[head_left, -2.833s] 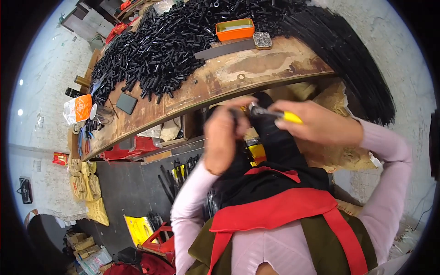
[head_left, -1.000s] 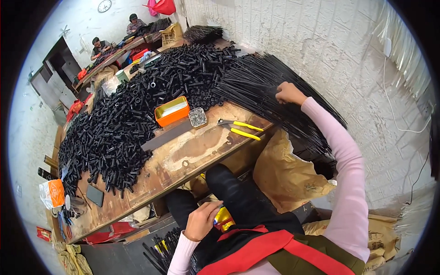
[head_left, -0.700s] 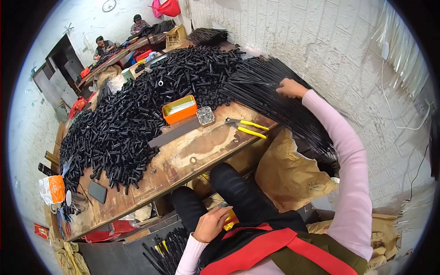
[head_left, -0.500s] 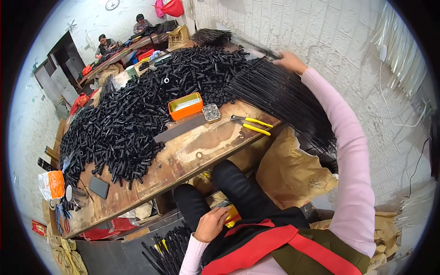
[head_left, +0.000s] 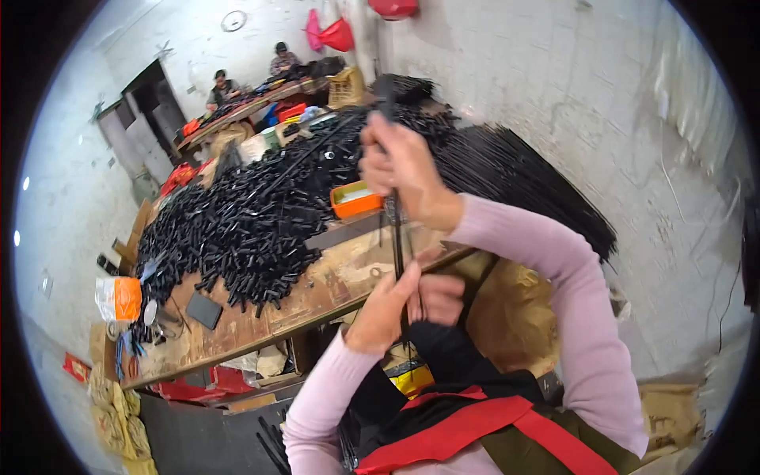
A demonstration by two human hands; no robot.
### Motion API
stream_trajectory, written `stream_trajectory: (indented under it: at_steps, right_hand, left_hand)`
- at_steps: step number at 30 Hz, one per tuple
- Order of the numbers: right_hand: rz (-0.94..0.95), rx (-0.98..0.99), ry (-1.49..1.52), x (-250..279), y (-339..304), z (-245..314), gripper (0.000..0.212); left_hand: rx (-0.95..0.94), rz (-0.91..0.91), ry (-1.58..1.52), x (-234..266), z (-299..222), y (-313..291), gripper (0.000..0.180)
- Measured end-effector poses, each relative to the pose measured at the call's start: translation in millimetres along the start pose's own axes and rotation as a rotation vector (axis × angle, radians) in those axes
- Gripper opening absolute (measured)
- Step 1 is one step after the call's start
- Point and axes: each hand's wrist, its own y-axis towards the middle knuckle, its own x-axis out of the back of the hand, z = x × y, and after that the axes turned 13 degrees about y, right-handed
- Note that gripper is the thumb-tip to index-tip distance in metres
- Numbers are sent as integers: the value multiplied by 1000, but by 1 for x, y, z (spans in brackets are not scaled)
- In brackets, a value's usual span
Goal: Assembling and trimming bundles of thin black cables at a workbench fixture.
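Note:
Over the front edge of the workbench, both my hands are on a few long thin black rods held roughly upright. My right hand is closed round their upper part, a little blurred. Lower down, my left hand has its thumb on the near side of the rods and its fingers round behind them, also smeared. Beyond my hands, to the right, lies a thick stack of similar black rods. A large heap of short black tubes covers much of the bench to the left.
An orange box stands by the heap. On the bench's left end lie a dark flat square object and an orange-and-white packet. The wooden bench crosses before my knees. Two people work at a far bench.
My right hand has come from the rod stack to the middle, now with rods in it. My left hand has risen from my lap onto them. The view has shifted.

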Motion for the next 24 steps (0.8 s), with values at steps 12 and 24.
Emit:
stream_trajectory:
  at_steps: [12,24]
  right_hand:
    - [95,-403,-1054,204,-63,9,31]
    - [-131,183,-2084,361,-68,77,12]
  left_hand:
    - [-171,-613,344,-23,-45,-42,26]
    - [-183,-487,329,-33,-28,-1,24]
